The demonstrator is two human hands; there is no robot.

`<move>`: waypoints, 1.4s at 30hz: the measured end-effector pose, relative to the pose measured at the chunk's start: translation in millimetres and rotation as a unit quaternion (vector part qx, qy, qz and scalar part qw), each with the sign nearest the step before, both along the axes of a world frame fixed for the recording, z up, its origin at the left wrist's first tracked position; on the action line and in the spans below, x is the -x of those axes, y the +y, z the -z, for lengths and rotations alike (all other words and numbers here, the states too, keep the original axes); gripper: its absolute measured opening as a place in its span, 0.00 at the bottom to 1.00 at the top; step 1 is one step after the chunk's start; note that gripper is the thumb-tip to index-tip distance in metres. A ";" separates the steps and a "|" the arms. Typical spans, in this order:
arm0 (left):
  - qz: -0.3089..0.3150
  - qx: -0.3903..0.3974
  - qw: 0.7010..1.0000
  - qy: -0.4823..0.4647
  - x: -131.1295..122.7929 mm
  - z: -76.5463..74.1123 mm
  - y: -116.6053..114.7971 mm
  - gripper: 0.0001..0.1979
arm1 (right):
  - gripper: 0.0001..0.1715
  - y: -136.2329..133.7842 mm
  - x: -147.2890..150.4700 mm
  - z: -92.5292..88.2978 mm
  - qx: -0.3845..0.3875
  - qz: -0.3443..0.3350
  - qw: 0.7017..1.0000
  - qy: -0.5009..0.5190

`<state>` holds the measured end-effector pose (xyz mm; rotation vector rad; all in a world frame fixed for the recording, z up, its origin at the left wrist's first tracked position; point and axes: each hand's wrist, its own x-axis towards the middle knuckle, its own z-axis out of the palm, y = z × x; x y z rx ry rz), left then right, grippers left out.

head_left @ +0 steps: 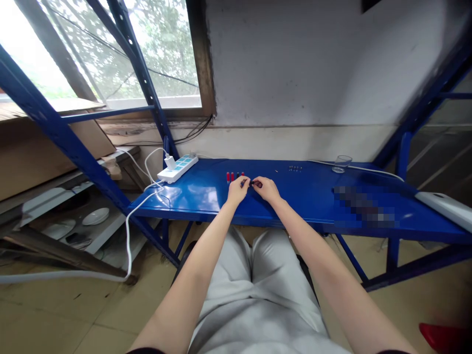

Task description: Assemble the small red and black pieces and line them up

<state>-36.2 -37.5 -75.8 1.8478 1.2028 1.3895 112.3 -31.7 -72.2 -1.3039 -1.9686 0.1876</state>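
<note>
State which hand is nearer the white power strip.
Left. The left hand is to the right of the power strip, apart from it; the right hand is farther right, beyond the left.

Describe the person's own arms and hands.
The left hand and right hand wear no gloves. The forearms are bare, with no watch or bracelet visible. Dark sleeves show at the bottom edge. Whether rings are worn cannot be told.

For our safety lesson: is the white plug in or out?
In: the white plug sits against the power strip, no prongs showing.
</note>
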 end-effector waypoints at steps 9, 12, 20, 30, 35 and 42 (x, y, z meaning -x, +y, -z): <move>0.102 0.068 0.988 -0.097 0.6 4.8 11.8 0.10 | 0.11 -8.1 0.0 1.7 0.049 -0.024 0.962 0.268; 0.114 0.076 0.986 -0.097 0.4 3.2 9.6 0.10 | 0.14 -10.5 -1.2 1.5 0.053 -0.017 0.968 0.243; 0.139 0.112 0.980 -0.092 0.2 0.1 5.1 0.16 | 0.26 -13.7 -0.2 -1.6 -0.004 0.067 0.988 0.139; 0.141 0.127 0.977 -0.102 0.4 -2.5 3.4 0.18 | 0.32 -12.8 -0.3 -0.6 -0.003 0.061 0.979 0.193; 0.134 0.115 0.978 -0.110 0.6 -0.5 4.2 0.19 | 0.33 -11.5 0.4 0.5 -0.009 0.064 0.981 0.184; 0.158 0.140 0.969 -0.126 0.6 -0.8 5.7 0.13 | 0.32 -9.3 1.0 2.2 -0.007 0.067 0.986 0.150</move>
